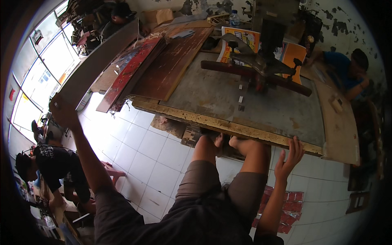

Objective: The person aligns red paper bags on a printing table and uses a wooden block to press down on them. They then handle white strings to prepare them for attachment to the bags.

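My left hand (63,112) is raised at the far left, its fingers closed on the near end of a long, flat grey-brown strip of sheet material (100,61). The strip slants away up and to the right, and its far end reaches close to a person at the back. My right hand (289,159) is at the front edge of the worktable (228,125), fingers apart and holding nothing. On the table's grey metal top (192,98) stands a dark iron machine (261,67) with a long crossbar and screw knobs.
Reddish-brown boards (171,61) and a red-edged stack of strips (132,67) lie on the table's left. A plastic bottle (234,18) stands behind. One person (351,69) sits at the right; another (57,167) bends at the left near a pink stool (116,171). Red pieces (292,208) lie on floor tiles.
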Demonstrator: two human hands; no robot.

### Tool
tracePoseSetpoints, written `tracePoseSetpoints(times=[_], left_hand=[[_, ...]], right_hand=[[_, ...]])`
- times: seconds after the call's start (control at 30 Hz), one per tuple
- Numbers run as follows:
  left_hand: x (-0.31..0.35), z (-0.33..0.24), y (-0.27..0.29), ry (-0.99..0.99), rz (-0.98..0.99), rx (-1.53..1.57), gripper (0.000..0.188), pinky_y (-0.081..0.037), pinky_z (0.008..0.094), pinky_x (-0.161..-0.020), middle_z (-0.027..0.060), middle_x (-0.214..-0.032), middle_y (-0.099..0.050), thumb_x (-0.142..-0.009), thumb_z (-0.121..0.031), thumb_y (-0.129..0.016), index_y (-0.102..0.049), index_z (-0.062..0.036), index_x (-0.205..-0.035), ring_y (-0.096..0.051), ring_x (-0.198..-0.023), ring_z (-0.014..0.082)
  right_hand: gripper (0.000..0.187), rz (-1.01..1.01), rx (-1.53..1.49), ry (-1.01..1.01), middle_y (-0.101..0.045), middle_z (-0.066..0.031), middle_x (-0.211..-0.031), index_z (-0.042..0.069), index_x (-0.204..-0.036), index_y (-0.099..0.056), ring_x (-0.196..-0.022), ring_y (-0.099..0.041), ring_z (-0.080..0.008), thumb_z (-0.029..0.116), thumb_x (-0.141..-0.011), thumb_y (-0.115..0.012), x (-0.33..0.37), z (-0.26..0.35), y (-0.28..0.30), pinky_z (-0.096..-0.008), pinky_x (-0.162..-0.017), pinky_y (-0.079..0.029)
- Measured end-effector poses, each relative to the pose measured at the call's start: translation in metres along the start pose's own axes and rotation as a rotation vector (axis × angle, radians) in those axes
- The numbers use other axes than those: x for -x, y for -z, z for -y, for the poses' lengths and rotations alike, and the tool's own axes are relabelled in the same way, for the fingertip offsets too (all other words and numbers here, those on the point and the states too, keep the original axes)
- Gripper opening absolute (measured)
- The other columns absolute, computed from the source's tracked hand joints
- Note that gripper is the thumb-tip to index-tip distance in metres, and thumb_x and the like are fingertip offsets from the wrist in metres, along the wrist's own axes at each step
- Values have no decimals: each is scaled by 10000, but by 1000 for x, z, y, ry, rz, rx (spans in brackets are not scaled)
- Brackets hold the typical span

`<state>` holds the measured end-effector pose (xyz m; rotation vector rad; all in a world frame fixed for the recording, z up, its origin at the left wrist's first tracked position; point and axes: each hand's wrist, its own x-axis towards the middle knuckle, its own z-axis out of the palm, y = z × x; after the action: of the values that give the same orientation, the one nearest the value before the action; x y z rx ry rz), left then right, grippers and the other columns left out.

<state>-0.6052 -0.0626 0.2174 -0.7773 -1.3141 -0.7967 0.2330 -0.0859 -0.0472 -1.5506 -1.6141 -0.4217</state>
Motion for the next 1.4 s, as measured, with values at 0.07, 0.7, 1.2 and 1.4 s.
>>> tracePoseSetpoints(times=[0.07, 0.7, 1.2, 1.4], left_hand=[[-24, -15, 46, 104, -40, 193, 289, -584, 434, -907, 129, -1094, -772, -1077, -279, -662, -749, -14, -1156, -747, -1021, 311], [96, -76, 202, 1092, 546, 1301, 310, -426, 220, -610, 1, -905, -547, -1114, -391, -577, -588, -92, -1030, -514, -709, 79], [109, -470, 238, 375, 1056, 1919, 343, -458, 447, -1141, 115, -1375, -699, -979, -170, -746, -682, -46, -1292, -631, -1324, 303], [125, -492, 248, 1, 1020, 1812, 418, -387, 490, -1182, 135, -1402, -659, -930, -209, -784, -674, -75, -1310, -580, -1360, 360]], right_hand=[[458, 20, -7, -18, -490, -108, -1627, 92, -1534, -523, -1552, -364, -373, 312, -1137, -463, -3, 2, 11, -606, -1285, -192], [817, 119, -837, -356, -571, -177, -1427, 2, -1471, -514, -1355, -549, -309, 599, -959, -734, -50, 114, 105, -466, -1143, -423], [351, -472, -61, -40, -629, -171, -1317, 55, -1261, -579, -1437, -519, -368, 364, -1098, -601, 53, -34, 420, -555, -1210, -447], [219, -91, 27, 55, -699, -92, -1154, 100, -1019, -589, -1332, -574, -393, 305, -1095, -583, 70, 47, 328, -577, -1131, -465]])
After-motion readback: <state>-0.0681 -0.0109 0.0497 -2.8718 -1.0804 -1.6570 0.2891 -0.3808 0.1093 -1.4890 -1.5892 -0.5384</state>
